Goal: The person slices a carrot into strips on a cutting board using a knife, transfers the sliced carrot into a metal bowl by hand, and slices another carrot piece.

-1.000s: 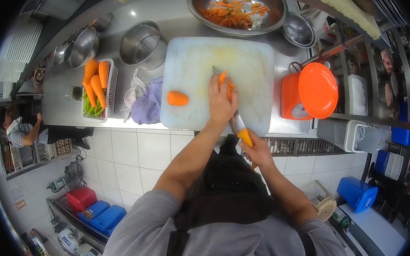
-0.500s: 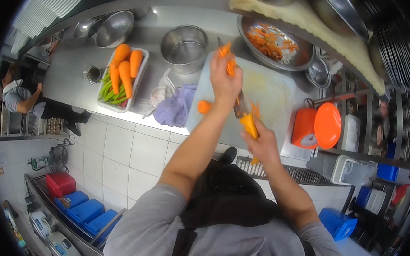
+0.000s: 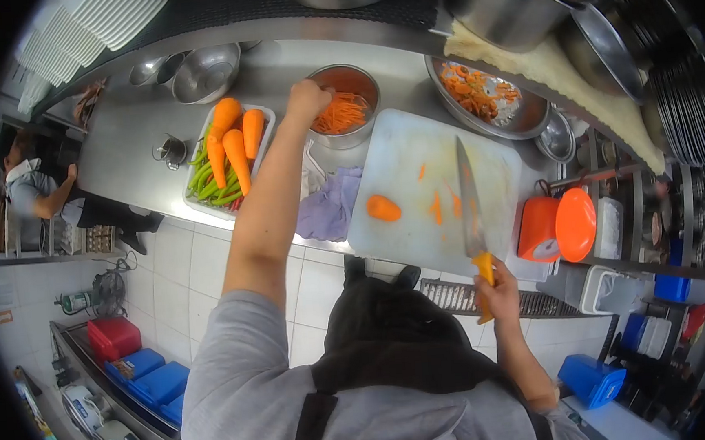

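Note:
My left hand (image 3: 310, 99) is at the left rim of a round steel pot (image 3: 355, 140) holding carrot strips (image 3: 342, 114); its fingers are bent over the inside and partly hidden. My right hand (image 3: 499, 291) grips the yellow handle of a knife (image 3: 470, 199), whose blade lies over the right part of the white cutting board (image 3: 405, 147). A carrot piece (image 3: 383, 208) rests on the board's left side, with several small orange strips (image 3: 437, 207) nearer the knife.
Whole carrots (image 3: 236, 152) and green pods fill a white basket (image 3: 260, 157). A purple cloth (image 3: 329, 207) lies beside the board. Behind it is a steel bowl of carrot scraps (image 3: 474, 93). At right stands an orange scale (image 3: 536, 232); at far left, another person (image 3: 35, 185).
My left hand has moved left from the board to the pot, and carrot strips now lie in the pot. The knife has shifted right with my right hand. The view has turned slightly.

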`<state>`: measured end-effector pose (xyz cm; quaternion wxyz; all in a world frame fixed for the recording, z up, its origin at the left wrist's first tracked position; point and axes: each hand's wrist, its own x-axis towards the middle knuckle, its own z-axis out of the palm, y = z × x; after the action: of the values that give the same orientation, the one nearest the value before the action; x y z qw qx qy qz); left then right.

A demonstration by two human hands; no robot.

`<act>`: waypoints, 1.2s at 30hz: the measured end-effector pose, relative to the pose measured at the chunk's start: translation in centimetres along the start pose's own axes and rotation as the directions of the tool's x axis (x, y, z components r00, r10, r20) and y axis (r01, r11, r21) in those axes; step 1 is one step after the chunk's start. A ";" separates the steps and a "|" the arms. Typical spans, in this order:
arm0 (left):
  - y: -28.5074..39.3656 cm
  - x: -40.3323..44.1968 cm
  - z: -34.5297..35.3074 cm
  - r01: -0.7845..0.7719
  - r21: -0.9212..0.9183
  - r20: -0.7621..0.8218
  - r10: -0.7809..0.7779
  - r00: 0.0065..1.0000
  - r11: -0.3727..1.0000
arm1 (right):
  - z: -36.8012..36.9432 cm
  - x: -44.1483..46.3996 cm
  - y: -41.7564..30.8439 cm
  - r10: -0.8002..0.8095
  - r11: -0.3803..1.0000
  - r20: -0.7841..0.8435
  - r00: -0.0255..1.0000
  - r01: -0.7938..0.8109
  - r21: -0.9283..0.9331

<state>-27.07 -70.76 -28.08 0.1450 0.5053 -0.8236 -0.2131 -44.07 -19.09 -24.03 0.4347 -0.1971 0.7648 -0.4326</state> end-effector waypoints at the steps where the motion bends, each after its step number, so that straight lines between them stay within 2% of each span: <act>1: 1.0 -0.7 0.0 -0.011 0.002 0.014 0.011 1.000 1.000 | -0.6 -0.6 1.0 0.030 0.988 -0.141 0.990 -0.050 -0.148; 3: 4.0 -2.6 0.8 -0.108 0.139 -0.113 0.124 0.986 0.984 | -1.7 -1.5 2.6 -0.180 0.862 -0.253 0.951 0.028 -0.506; 4: 6.2 -3.7 1.3 -0.129 0.133 -0.091 0.142 0.986 0.983 | -2.2 -1.2 4.2 -0.300 0.790 -0.252 0.920 0.092 -0.606; 5: 8.6 -5.2 2.0 -0.275 -0.118 -0.242 0.241 0.940 0.954 | -2.4 -1.1 5.9 -0.383 0.734 -0.246 0.890 0.132 -0.666; 6: 10.7 -6.9 3.0 -0.424 -0.338 -0.406 0.276 0.871 0.840 | -2.1 -1.2 6.3 -0.359 0.734 -0.246 0.900 0.109 -0.671; 7: 12.4 -8.7 4.7 -0.436 -0.363 -0.339 0.319 0.885 0.824 | -1.6 -1.0 6.3 -0.342 0.730 -0.243 0.908 0.094 -0.677; 8: 13.7 -10.4 6.9 -0.442 -0.389 -0.272 0.358 0.893 0.808 | -1.1 -0.9 6.5 -0.389 0.730 -0.231 0.892 0.146 -0.668; 10: 13.7 -12.7 12.8 -0.469 -0.146 -0.063 0.465 0.883 0.871 | -1.0 -0.8 7.0 -0.318 0.790 -0.160 0.935 0.168 -0.589; 12: 14.3 -16.4 16.7 -0.388 -0.002 -0.167 0.383 0.909 0.922 | -1.6 -1.3 7.0 -0.264 0.841 -0.124 0.956 0.165 -0.516; 13: 15.0 -18.2 17.5 -0.390 0.005 -0.163 0.385 0.908 0.921 | -2.2 -1.5 7.3 -0.207 0.884 -0.094 0.974 0.145 -0.444; 15: 15.8 -22.0 18.5 -0.509 -0.250 -0.175 0.478 0.861 0.824 | -3.1 -2.0 8.7 -0.147 0.924 -0.051 0.988 0.118 -0.363; 16: 16.0 -23.8 18.2 -0.505 -0.240 -0.171 0.476 0.862 0.829 | -3.5 -2.1 9.9 -0.080 0.984 -0.100 0.992 0.062 -0.167; 17: 16.4 -25.4 17.7 -0.513 -0.315 -0.155 0.490 0.858 0.798 | -3.8 -1.8 10.9 -0.006 0.999 -0.135 0.991 0.011 0.037; 18: 16.7 -26.2 17.6 -0.517 -0.389 -0.138 0.507 0.851 0.762 | -3.9 -1.5 11.2 -0.022 0.994 -0.152 0.988 0.037 0.099; 19: 16.6 -26.6 17.9 -0.517 -0.381 -0.132 0.509 0.851 0.766 | -4.1 -1.2 11.5 -0.019 0.994 -0.147 0.989 0.036 0.108; 21: 16.2 -27.0 18.5 -0.433 -0.251 -0.231 0.381 0.895 0.866 | -4.1 -0.3 11.5 0.033 0.997 -0.105 0.994 -0.025 0.080; 25: 17.9 -26.0 19.5 -0.391 -0.259 -0.261 0.325 0.909 0.883 | -2.0 1.8 10.4 0.054 0.996 0.002 0.999 -0.054 0.074; 27: 18.9 -25.6 19.8 -0.354 -0.279 -0.305 0.267 0.914 0.893 | 0.0 2.2 9.3 0.077 0.997 0.176 0.981 -0.071 -0.036; 28: 18.5 -25.3 20.3 -0.347 -0.280 -0.302 0.261 0.917 0.895 | 1.1 2.3 8.9 0.083 0.996 0.181 0.980 -0.077 -0.040; 30: 17.9 -25.0 20.3 -0.200 -0.411 -0.348 0.050 0.936 0.889 | 2.9 2.2 8.3 0.061 0.988 0.233 0.970 -0.092 0.121; 31: 17.8 -25.0 19.9 -0.198 -0.411 -0.356 0.043 0.933 0.890 | 3.0 2.1 8.0 0.056 0.990 0.239 0.969 -0.086 0.116; 33: 18.0 -24.6 18.3 -0.165 -0.544 -0.337 -0.033 0.941 0.822 | 3.4 1.8 7.0 0.009 0.996 0.208 0.978 -0.027 0.082; 34: 18.3 -23.8 16.7 -0.174 -0.542 -0.352 -0.034 0.936 0.822 | 3.6 2.0 5.5 -0.005 0.997 0.211 0.977 -0.012 0.080; 36: 18.4 -21.6 12.9 -0.316 -0.487 -0.568 -0.020 0.823 0.814 | 3.9 2.3 1.7 -0.158 0.986 0.222 0.962 0.167 -0.025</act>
<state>-37.45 -41.42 -30.58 0.5332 0.4102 -0.6853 -0.2788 -41.88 -21.63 -27.56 0.4751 -0.3149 0.7026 -0.4259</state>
